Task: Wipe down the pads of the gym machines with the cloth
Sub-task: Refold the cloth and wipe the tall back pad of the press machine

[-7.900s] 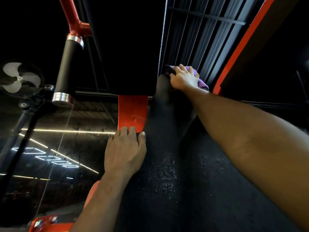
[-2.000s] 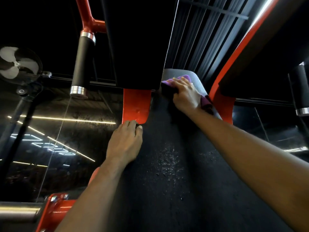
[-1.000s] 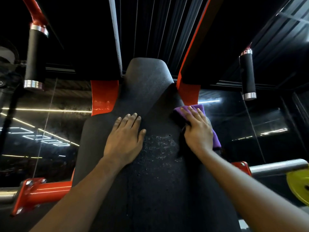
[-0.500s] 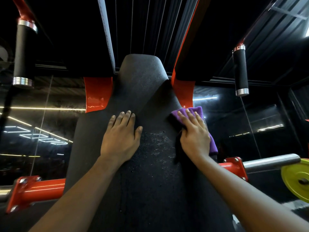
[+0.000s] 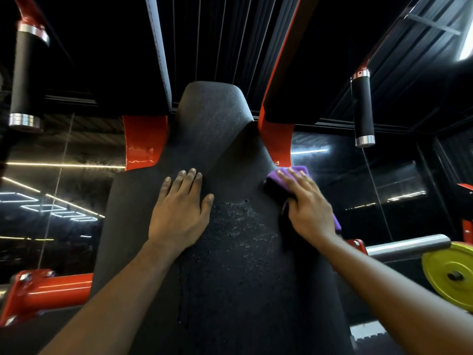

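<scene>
**A:** Where is the cloth [image 5: 282, 176]?

**B:** It is purple and sits at the right edge of the back pad [image 5: 230, 278], just below the right red bracket [image 5: 277, 142]. The right hand [image 5: 309, 213] lies over it with fingers laid out fairly flat, pressing rather than pinching. I can't see the thumb well enough to say more.

**A:** And the other hand?

**B:** The left hand [image 5: 179, 213] rests spread and flat on the pad's upper left part, holding nothing. It looks like a brace.

**A:** How should this stroke go?

**B:** I'd sweep inward from that right edge through the wet speckled patch [image 5: 243, 221] in the pad's middle. Use a flat palm and overlapping passes, then lift the left hand to cover the part beneath it.

**A:** Anything in the way?

**B:** The left red bracket [image 5: 143, 142] and its twin crowd the narrow top of the pad, so knuckles could catch there. Near the lower right edge are a steel bar [image 5: 407, 247] and a yellow weight plate [image 5: 450, 275]. The two hanging handle grips [image 5: 362, 108] are well apart from the pad.
</scene>
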`<action>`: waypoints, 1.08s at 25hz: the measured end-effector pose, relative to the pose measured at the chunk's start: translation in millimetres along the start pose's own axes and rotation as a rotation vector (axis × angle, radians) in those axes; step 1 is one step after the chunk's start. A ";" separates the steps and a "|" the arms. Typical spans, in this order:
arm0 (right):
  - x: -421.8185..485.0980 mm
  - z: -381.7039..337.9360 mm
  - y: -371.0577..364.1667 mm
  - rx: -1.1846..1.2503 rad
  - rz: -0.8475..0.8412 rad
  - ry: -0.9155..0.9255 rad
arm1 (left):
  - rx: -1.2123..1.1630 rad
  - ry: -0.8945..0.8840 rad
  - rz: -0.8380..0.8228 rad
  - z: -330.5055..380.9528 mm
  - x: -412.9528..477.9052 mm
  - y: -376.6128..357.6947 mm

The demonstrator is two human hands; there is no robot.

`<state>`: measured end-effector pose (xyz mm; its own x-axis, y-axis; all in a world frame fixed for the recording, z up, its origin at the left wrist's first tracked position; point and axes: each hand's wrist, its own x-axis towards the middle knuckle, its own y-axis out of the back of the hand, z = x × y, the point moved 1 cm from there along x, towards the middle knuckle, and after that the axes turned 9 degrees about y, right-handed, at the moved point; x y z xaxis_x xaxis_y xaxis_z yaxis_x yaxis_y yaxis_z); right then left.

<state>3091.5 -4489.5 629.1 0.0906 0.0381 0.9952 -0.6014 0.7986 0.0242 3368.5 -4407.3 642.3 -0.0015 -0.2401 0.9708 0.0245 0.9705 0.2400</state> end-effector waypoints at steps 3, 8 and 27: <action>30.7 -19.6 -7.4 0.034 0.084 -0.273 | -0.018 0.001 0.044 -10.8 -7.2 5.8; 19.6 -58.0 -21.6 -0.042 -0.142 0.307 | -0.076 0.079 0.125 -43.5 -29.3 13.0; 57.0 -180.6 -82.2 0.097 -0.285 0.694 | -0.286 0.315 -0.129 -126.5 -137.9 31.9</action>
<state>3289.5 -4444.5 666.6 0.7129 0.2329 0.6614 -0.5440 0.7789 0.3120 3496.0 -4346.3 515.6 0.2806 -0.3971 0.8738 0.3200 0.8970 0.3050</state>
